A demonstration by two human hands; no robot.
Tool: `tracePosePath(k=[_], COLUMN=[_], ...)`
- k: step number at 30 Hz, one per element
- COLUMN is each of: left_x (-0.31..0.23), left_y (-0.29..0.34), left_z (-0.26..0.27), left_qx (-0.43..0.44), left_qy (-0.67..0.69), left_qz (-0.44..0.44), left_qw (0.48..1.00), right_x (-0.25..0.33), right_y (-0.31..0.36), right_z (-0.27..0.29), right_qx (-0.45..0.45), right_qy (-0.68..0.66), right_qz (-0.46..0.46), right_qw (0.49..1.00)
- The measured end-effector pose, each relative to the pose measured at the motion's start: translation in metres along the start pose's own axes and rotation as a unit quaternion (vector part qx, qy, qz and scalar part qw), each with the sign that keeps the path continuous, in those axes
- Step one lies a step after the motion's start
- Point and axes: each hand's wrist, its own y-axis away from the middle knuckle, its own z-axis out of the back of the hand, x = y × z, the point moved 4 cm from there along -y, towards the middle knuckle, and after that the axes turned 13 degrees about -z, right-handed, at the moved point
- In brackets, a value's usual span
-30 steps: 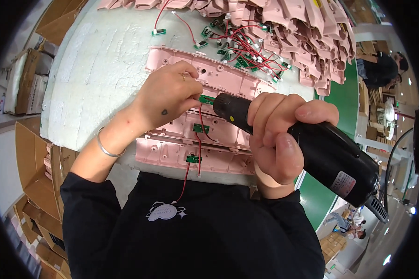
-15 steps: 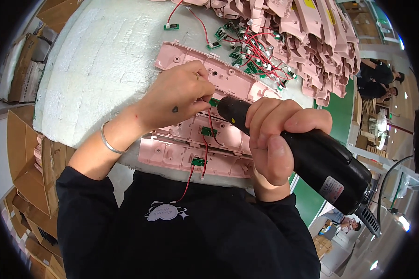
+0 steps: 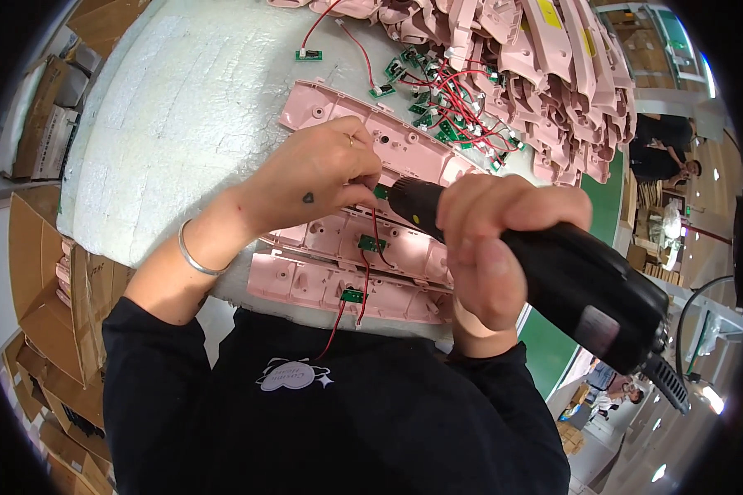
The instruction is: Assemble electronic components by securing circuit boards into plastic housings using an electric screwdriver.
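My right hand (image 3: pixel 504 239) is wrapped around a black electric screwdriver (image 3: pixel 590 285) with a cord at its rear; the bit cannot be seen. Its ribbed nose points left, beside the fingertips of my left hand (image 3: pixel 326 169). Those fingers are pinched together at the edge of a small green circuit board (image 3: pixel 381 191); whatever they hold is hidden. Under the hands lie several long pink plastic shells (image 3: pixel 322 106), side by side. Two nearer shells carry a middle green board (image 3: pixel 373 243) and a front green board (image 3: pixel 354 295), each with a red-and-black wire.
Behind the shells is a tangle of loose green boards with red wires (image 3: pixel 458 103). Pink shells (image 3: pixel 545 74) are piled high at the far right. White foam sheeting (image 3: pixel 165 124) covers the work surface. Cardboard boxes (image 3: pixel 54 280) stand at the left, and people (image 3: pixel 664 144) are at the right.
The screwdriver's rear has swung slightly right and down, and its nose has shifted a little. My left hand keeps its pinch by the board. The whole view has shifted slightly.
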Motion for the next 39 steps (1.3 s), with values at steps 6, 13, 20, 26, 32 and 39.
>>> tracePosePath(k=[6, 13, 20, 26, 32, 39], left_x=[-0.013, -0.019, -0.022, -0.023, -0.021, -0.01], left_y=[-0.005, -0.006, -0.007, -0.001, -0.007, 0.005], left_z=[0.002, 0.007, 0.004, 0.001, 0.009, 0.002], left_qx=[-0.071, -0.111, -0.148, -0.078, -0.041, 0.009], left_qy=[-0.002, 0.007, -0.011, 0.015, -0.025, -0.077], left_qz=[-0.026, -0.042, -0.083, -0.049, -0.056, -0.032], left_qw=[0.997, 0.993, 0.985, 0.996, 0.997, 0.996], right_x=[0.04, 0.042, 0.045, 0.038, 0.009, 0.0], right_y=[0.0, 0.002, 0.004, 0.008, 0.012, 0.012], right_z=[0.01, 0.013, 0.017, 0.016, 0.012, 0.014], right_qx=[0.071, 0.076, 0.08, 0.069, 0.043, 0.029], right_qy=[-0.056, -0.043, -0.049, -0.067, -0.032, -0.019], right_qz=[0.049, 0.049, 0.058, 0.048, 0.053, 0.026], right_qw=[0.995, 0.995, 0.994, 0.994, 0.997, 0.999])
